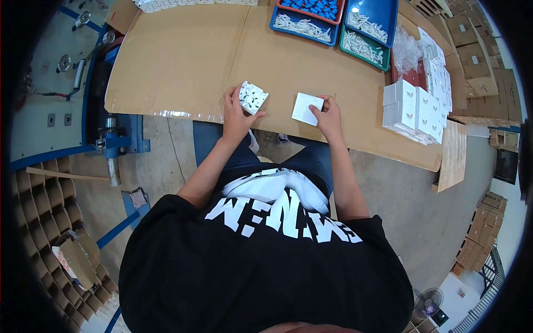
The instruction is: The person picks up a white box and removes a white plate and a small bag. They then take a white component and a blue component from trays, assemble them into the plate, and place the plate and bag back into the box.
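My left hand [239, 117] holds a small white box with black spots [253, 97] above the front part of the cardboard-covered table [183, 61]. To its right, my right hand [328, 116] grips a flat white square piece [304, 109] by its right edge, thumb on top. A gap separates the two items. Whether the spotted box is open, or the spots are contents inside it, is too small to tell.
Blue, red and green trays [335, 42] of small white and blue pieces stand at the back right. Stacked white boxes [408, 105] sit at the table's right, beside clear plastic bags [407, 51]. White patterned boxes [166, 4] line the far edge.
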`<action>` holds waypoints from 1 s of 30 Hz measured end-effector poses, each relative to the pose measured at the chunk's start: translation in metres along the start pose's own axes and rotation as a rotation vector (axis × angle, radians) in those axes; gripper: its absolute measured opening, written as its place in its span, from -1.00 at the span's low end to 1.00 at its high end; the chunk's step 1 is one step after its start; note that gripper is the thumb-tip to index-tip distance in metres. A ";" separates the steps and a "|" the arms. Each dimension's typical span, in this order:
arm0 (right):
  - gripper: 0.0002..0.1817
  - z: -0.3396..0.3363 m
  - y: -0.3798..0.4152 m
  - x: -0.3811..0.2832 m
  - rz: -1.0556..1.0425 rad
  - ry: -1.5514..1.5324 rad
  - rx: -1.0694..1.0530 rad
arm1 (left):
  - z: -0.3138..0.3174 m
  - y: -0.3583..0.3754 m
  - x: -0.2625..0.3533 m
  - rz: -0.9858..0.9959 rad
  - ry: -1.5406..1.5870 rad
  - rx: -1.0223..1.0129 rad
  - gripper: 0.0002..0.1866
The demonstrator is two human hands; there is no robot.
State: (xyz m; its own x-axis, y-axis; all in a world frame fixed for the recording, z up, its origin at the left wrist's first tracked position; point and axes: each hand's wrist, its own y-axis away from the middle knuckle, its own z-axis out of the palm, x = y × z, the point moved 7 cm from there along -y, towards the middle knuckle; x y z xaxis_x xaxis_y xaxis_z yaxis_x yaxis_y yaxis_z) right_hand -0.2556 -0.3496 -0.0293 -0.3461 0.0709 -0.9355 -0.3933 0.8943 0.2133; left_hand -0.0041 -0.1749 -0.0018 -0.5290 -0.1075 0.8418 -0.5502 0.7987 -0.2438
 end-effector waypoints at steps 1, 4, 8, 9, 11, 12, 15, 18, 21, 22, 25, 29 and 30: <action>-0.43 0.000 -0.005 0.004 -0.019 0.075 0.009 | 0.004 0.004 0.002 0.004 -0.135 -0.061 0.12; -0.41 -0.003 0.004 -0.022 -0.193 0.326 0.158 | 0.011 0.013 0.008 0.059 -0.338 -0.151 0.17; -0.38 0.005 0.020 -0.031 -0.402 0.602 0.215 | 0.013 0.018 0.000 0.079 -0.380 -0.176 0.14; -0.38 0.007 0.024 -0.024 -0.402 0.601 0.217 | 0.012 0.015 -0.001 0.062 -0.392 -0.181 0.15; -0.32 0.015 0.031 -0.013 -0.457 0.787 0.214 | 0.013 0.010 0.001 0.055 -0.407 -0.155 0.16; -0.32 0.016 0.033 -0.013 -0.457 0.786 0.214 | 0.013 0.008 0.002 0.044 -0.420 -0.128 0.17; -0.33 0.014 0.034 -0.008 -0.407 0.871 0.246 | 0.023 -0.005 0.002 0.048 -0.506 -0.103 0.19; -0.33 0.006 0.028 -0.002 -0.405 0.848 0.283 | 0.029 -0.010 0.008 0.059 -0.514 -0.055 0.16; -0.38 0.012 0.028 0.001 -0.438 0.910 0.340 | 0.028 -0.010 0.008 0.040 -0.554 -0.036 0.15; -0.39 0.014 0.028 0.003 -0.443 0.899 0.352 | 0.031 -0.009 0.008 0.045 -0.575 -0.031 0.15; -0.43 0.005 0.027 0.004 -0.442 0.852 0.414 | 0.035 -0.009 0.013 0.084 -0.555 0.009 0.15; -0.43 0.005 0.027 0.002 -0.374 0.882 0.389 | 0.031 -0.009 0.028 0.143 -0.577 0.057 0.13; -0.43 0.003 0.029 -0.001 -0.372 0.886 0.428 | 0.031 -0.008 0.029 0.145 -0.574 0.057 0.13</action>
State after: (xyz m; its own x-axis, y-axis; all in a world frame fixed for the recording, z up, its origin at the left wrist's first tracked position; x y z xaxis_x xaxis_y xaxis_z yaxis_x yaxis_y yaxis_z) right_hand -0.2637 -0.3225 -0.0231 -0.8322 -0.4346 -0.3443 -0.3291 0.8869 -0.3241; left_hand -0.0353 -0.2030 0.0099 -0.8572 -0.3155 0.4071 -0.4719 0.7976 -0.3756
